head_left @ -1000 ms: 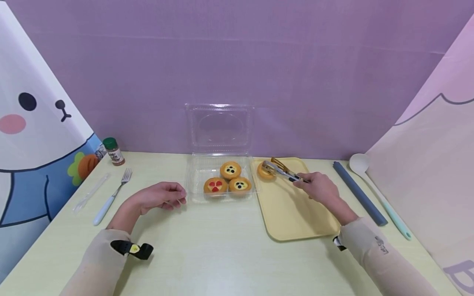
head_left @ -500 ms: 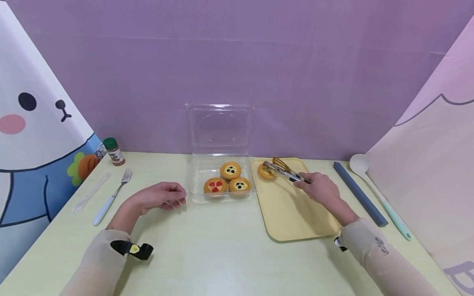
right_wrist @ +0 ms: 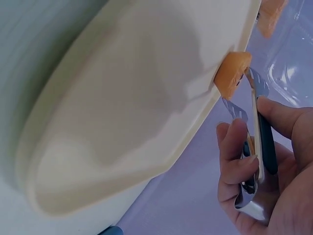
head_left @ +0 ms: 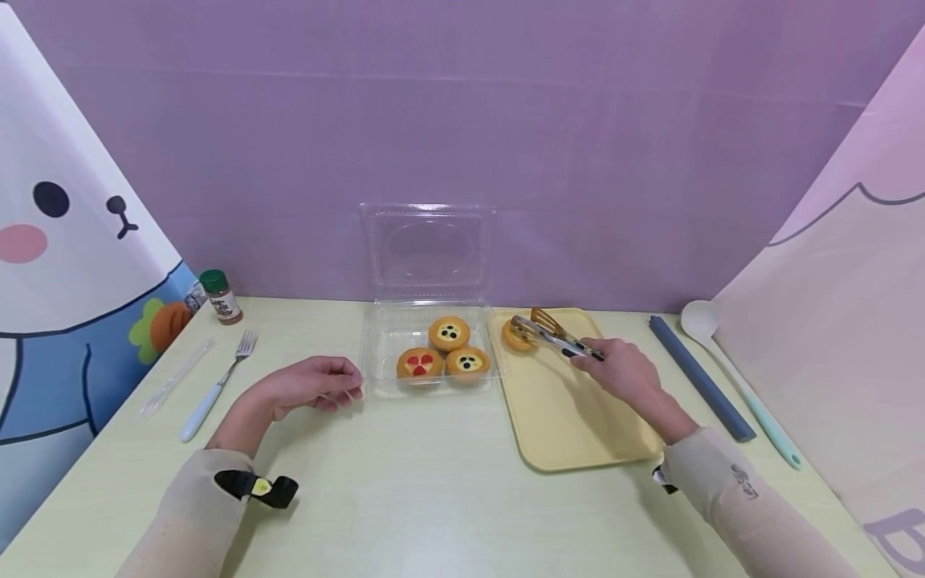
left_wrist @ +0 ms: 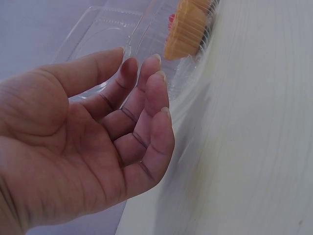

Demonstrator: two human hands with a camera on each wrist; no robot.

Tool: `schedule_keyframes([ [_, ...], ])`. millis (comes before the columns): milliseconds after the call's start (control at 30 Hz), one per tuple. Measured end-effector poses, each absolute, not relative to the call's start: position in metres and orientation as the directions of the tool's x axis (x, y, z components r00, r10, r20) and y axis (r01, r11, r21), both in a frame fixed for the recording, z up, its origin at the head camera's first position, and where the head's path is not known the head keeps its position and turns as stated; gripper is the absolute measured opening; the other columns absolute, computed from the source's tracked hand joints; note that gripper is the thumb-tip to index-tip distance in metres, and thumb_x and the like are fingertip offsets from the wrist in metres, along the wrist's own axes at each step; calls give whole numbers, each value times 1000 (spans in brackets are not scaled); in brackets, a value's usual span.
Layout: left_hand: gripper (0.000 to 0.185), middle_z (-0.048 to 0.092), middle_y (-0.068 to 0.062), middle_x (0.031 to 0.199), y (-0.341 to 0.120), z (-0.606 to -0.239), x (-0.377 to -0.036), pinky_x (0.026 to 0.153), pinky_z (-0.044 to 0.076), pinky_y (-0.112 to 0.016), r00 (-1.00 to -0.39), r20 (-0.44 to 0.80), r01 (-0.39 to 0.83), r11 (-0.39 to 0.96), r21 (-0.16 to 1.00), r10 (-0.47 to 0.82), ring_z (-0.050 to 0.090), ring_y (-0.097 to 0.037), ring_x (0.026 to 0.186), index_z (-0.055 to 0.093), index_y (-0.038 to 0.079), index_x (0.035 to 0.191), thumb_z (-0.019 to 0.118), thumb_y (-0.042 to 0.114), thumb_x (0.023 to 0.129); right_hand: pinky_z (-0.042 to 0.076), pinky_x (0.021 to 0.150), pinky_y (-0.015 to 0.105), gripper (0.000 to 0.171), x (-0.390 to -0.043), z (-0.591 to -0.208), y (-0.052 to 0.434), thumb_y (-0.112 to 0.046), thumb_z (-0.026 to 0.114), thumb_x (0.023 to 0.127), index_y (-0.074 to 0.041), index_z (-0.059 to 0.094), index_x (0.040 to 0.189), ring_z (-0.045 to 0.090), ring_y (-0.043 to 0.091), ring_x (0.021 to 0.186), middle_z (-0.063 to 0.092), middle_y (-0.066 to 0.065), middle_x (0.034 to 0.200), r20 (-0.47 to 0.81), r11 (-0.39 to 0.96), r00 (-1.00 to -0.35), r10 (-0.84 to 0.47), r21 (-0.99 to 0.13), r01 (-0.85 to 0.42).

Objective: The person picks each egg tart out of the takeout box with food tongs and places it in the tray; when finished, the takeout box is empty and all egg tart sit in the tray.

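My right hand (head_left: 614, 368) grips metal tongs (head_left: 551, 335) over the far left corner of a yellow tray (head_left: 571, 409). The tong tips sit around an orange tart (head_left: 519, 336) on the tray; in the right wrist view the tongs (right_wrist: 255, 122) touch that tart (right_wrist: 232, 73). A clear plastic clamshell box (head_left: 430, 347) with its lid up holds three tarts (head_left: 444, 353). My left hand (head_left: 318, 382) rests on the table just left of the box, fingers loosely curled and holding nothing, as the left wrist view shows (left_wrist: 112, 127).
A fork (head_left: 213, 385) and a clear plastic sleeve (head_left: 173, 377) lie at the left, a green-capped spice jar (head_left: 220, 296) behind them. A grey bar (head_left: 701, 377) and a pale spoon (head_left: 737, 377) lie right of the tray. Panels wall the table.
The tongs' tips have shifted slightly at the tart on the tray; my right hand moved a little left. The left hand has stayed put.
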State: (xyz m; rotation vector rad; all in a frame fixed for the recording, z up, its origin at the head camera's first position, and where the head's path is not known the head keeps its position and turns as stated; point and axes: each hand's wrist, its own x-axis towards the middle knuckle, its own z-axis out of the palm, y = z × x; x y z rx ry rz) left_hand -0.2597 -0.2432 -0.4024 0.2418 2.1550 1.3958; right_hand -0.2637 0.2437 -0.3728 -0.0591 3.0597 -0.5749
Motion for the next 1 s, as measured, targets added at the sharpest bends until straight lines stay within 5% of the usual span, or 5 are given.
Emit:
schedule_keyframes([
  [233, 34, 67, -7, 106, -242, -402, -260, 85, 52, -35, -830, -352, -147, 440, 886, 433, 62, -23, 96, 57, -2, 120, 56, 27, 103, 39, 51, 32, 68, -261, -370, 245, -48, 59, 96, -9, 45, 150, 60, 14, 56, 69, 11, 70, -47, 908, -997, -56, -417, -32],
  [467, 35, 67, -6, 104, -242, -401, -259, 84, 53, -35, -830, -352, -148, 438, 887, 433, 62, -23, 96, 57, -3, 120, 57, 27, 102, 42, 57, 32, 69, -257, -365, 244, -49, 61, 96, -8, 45, 150, 61, 16, 59, 70, 13, 76, -3, 891, -997, -74, -449, -65],
  [700, 37, 67, -5, 104, -243, -403, -261, 84, 53, -34, -828, -350, -146, 434, 889, 438, 62, -22, 96, 57, -3, 120, 60, 29, 101, 40, 64, 31, 65, -253, -361, 237, -50, 65, 93, -13, 53, 145, 57, 25, 79, 70, 19, 108, 98, 888, -991, -89, -443, -124],
  [1000, 37, 67, -5, 104, -244, -403, -261, 84, 53, -34, -829, -350, -146, 434, 889, 437, 62, -22, 95, 57, -3, 120, 59, 29, 101, 38, 59, 30, 60, -249, -350, 211, -49, 69, 91, -18, 58, 141, 54, 22, 72, 72, 11, 95, 136, 882, -979, -153, -428, -197],
])
